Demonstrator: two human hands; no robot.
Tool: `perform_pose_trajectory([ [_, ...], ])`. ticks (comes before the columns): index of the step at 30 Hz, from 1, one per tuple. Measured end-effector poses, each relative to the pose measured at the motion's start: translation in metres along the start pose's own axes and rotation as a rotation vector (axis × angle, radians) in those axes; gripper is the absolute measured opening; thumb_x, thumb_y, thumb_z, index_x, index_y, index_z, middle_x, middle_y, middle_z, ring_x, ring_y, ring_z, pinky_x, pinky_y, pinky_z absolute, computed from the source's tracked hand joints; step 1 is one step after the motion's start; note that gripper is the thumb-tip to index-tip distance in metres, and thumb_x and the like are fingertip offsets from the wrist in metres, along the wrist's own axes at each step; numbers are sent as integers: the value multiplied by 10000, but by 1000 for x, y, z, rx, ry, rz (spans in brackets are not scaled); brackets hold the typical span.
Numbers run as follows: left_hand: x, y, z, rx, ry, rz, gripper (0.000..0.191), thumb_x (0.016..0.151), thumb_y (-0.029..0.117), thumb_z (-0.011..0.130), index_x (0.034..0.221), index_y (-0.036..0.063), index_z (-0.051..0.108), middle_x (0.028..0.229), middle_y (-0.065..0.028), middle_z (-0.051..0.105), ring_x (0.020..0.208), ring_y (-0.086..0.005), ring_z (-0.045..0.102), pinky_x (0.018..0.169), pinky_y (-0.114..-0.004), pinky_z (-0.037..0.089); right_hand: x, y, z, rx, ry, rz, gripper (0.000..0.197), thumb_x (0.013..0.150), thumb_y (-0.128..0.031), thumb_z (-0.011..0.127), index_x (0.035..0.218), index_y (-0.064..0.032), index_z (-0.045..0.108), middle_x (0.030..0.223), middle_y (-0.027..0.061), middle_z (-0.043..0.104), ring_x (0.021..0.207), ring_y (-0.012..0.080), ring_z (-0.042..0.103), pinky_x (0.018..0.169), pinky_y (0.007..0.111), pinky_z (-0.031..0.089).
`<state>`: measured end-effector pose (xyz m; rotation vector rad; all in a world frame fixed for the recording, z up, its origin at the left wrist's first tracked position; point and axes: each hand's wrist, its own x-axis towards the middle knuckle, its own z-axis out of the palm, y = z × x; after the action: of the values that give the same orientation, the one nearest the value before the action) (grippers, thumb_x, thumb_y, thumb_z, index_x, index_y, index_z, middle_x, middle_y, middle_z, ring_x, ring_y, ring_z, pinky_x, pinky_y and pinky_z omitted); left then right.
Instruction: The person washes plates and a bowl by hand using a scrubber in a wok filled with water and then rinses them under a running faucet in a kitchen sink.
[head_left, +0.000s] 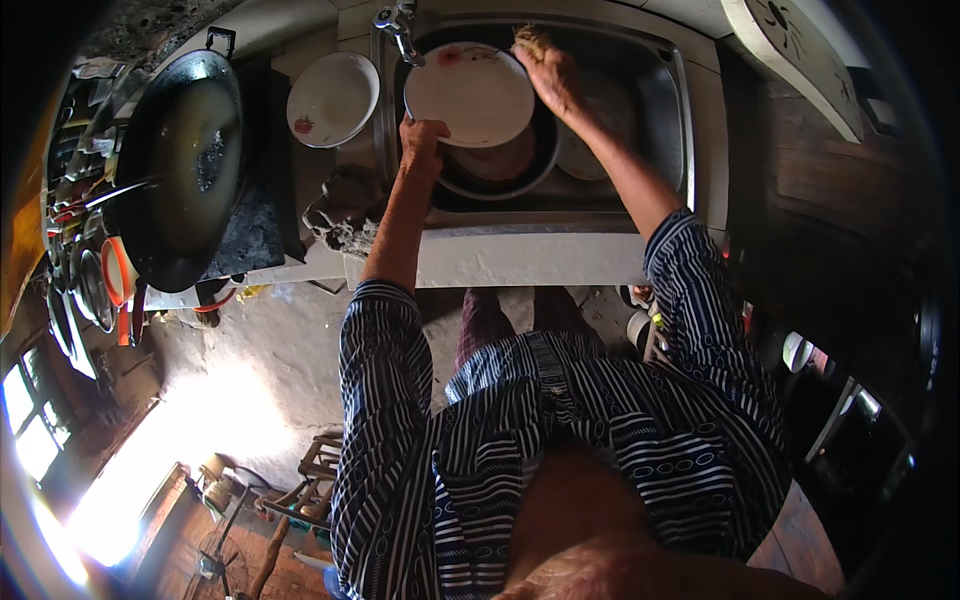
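Observation:
My left hand (423, 146) grips the lower left rim of a white plate with a red floral pattern (469, 94), tilted over a round basin (499, 191) in the metal sink. Beside the plate's upper right rim, my right hand (551, 75) is closed on a tan fibrous scrubber (531, 41). Inside the basin, partly hidden under the plate, lies another dish (491, 161). A further round dish (589, 154) rests on the sink floor to the right, partly behind my right forearm. The faucet (401, 34) stands at the plate's upper left.
A white dish with a red motif (334, 99) sits on the counter left of the sink (684, 127). Below it is a crumpled grey cloth (345, 217). A large dark wok (184, 172) holding cloudy liquid and a utensil stands further left. The counter's front edge (525, 259) runs before me.

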<state>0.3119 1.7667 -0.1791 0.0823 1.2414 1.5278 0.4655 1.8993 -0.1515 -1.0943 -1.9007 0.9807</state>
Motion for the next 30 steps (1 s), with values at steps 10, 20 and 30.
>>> perform_pose_trajectory([
  [10, 10, -6, 10, -67, 87, 195, 328, 599, -51, 488, 918, 25, 493, 823, -69, 528, 701, -195, 522, 594, -299, 444, -65, -44, 26, -223, -620, -408, 466, 729, -202, 464, 1162, -85, 338, 1082, 158, 435, 928, 317, 467, 754, 378, 413],
  [20, 13, 23, 16, 108, 18, 188, 267, 534, 46, 456, 800, 32, 449, 699, -63, 448, 582, -189, 434, 502, -302, 388, -66, -14, 65, -127, -313, -349, 240, 659, -157, 477, 863, -51, 546, 829, 118, 549, 635, 274, 527, 559, 328, 428],
  [30, 17, 23, -14, 596, -211, 552, 92, 588, 97, 443, 568, 19, 488, 651, -81, 491, 635, -217, 498, 555, -332, 436, -27, 11, 1, -421, -402, -818, 328, 703, -143, 468, 1030, -139, 501, 1060, 76, 475, 917, 254, 481, 768, 321, 404],
])
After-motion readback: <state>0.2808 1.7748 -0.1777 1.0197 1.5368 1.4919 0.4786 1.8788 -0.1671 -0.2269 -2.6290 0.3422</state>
